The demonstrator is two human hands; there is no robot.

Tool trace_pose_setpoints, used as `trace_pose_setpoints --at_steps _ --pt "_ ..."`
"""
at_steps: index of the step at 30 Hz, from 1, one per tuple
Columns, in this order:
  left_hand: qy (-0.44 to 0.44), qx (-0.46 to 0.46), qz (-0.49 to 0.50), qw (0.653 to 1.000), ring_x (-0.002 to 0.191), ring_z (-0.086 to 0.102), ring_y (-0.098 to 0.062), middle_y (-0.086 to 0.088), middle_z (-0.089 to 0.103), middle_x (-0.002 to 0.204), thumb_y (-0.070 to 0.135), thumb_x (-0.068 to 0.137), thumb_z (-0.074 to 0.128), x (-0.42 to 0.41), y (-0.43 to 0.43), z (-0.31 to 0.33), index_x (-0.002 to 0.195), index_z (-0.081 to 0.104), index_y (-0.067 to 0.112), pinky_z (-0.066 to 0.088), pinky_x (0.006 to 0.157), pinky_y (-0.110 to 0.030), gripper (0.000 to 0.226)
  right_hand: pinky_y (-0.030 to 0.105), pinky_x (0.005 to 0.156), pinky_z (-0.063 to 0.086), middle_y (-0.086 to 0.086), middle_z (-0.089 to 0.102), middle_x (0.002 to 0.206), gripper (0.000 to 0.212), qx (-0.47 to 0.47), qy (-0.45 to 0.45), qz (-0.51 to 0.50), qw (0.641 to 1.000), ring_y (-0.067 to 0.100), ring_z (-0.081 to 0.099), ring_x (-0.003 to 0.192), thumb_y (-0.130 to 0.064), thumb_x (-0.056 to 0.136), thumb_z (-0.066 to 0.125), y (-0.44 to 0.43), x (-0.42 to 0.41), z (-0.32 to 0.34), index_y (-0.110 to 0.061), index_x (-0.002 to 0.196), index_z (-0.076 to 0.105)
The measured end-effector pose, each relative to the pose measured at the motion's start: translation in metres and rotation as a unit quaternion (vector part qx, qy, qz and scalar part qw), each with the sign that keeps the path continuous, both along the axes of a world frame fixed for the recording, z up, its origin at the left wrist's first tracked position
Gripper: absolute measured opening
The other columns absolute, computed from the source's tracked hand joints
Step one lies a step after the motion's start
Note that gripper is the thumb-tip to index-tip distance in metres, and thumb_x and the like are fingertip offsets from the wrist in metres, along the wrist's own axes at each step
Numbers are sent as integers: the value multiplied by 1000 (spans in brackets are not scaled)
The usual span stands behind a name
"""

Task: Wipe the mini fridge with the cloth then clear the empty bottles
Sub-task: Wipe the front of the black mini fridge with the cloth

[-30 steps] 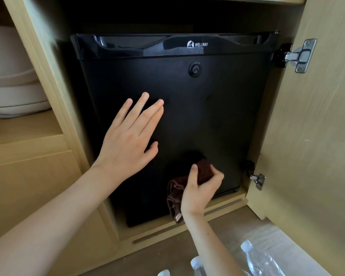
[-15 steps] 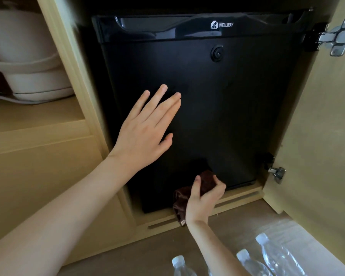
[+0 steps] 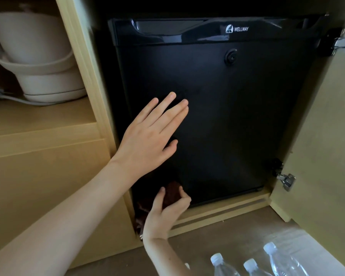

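1. the cloth [image 3: 172, 193] has been moved left along the mini fridge [image 3: 227, 126] door's bottom edge.
2. it is clamped by the right grip [image 3: 167, 214]; the left grip [image 3: 153, 132] is laid flat, fingers straight, on the door.

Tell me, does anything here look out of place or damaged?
Only the clear plastic bottles with white caps stand out: they sit loose on the floor before the wooden cabinet. The black mini fridge looks undamaged, and nothing appears spilled.
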State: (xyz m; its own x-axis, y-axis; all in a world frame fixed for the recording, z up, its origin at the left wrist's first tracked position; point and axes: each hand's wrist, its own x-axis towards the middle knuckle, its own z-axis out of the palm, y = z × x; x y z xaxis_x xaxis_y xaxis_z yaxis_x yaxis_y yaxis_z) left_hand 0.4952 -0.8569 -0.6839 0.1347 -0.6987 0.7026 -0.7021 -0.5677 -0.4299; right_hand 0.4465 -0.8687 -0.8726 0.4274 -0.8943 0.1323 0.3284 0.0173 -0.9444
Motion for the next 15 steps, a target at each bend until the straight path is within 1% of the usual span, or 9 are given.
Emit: trace_pose_setpoints --at_steps 2,3,5,6,9,12,15 --pt "11 -4 -13 1000 152 19 -24 -3 31 162 25 91 61 1 0 0 153 35 9 13 125 -40 69 2 82 44 -7 47 118 42 -16 -17 -8 1000 -8 50 109 -16 93 68 -10 -1 14 -42 113 42" --pt "15 -5 -20 1000 153 19 -24 -3 31 162 22 92 60 1 0 0 153 35 9 13 125 -40 67 4 84 46 -9 48 117 43 -36 -28 -18 999 -5 51 109 -16 93 69 -15 -1 22 -44 113 43" --pt "19 -7 -30 999 153 19 -23 -3 32 161 16 93 58 2 1 0 153 36 9 15 125 -40 64 10 87 49 -12 49 115 41 -86 -50 -38 994 0 54 110 -16 91 71 -25 2 41 -37 117 47" --pt "21 -8 -32 999 153 19 -23 -3 32 161 14 93 57 2 2 0 152 37 9 15 125 -40 63 10 86 49 -15 49 114 41 -110 -64 -43 991 1 55 110 -16 90 72 -30 3 52 -33 119 49" --pt "26 -10 -41 999 152 21 -22 -3 35 160 10 93 53 2 3 1 150 40 8 17 125 -40 59 7 84 48 -24 48 112 43 -153 -101 -24 983 2 57 111 -18 90 74 -42 4 78 -36 120 50" --pt "37 -21 -58 997 151 25 -22 -5 40 157 3 93 55 1 3 2 147 46 7 20 124 -40 55 10 86 48 -26 46 111 44 -204 -88 2 975 5 57 110 -18 89 74 -47 2 83 -36 121 49" --pt "57 -64 -77 993 149 30 -21 -6 45 154 -1 91 62 -1 4 2 144 50 6 23 123 -39 54 10 87 47 -23 46 111 44 -240 -83 21 967 6 57 109 -18 88 76 -52 -1 81 -34 121 51"
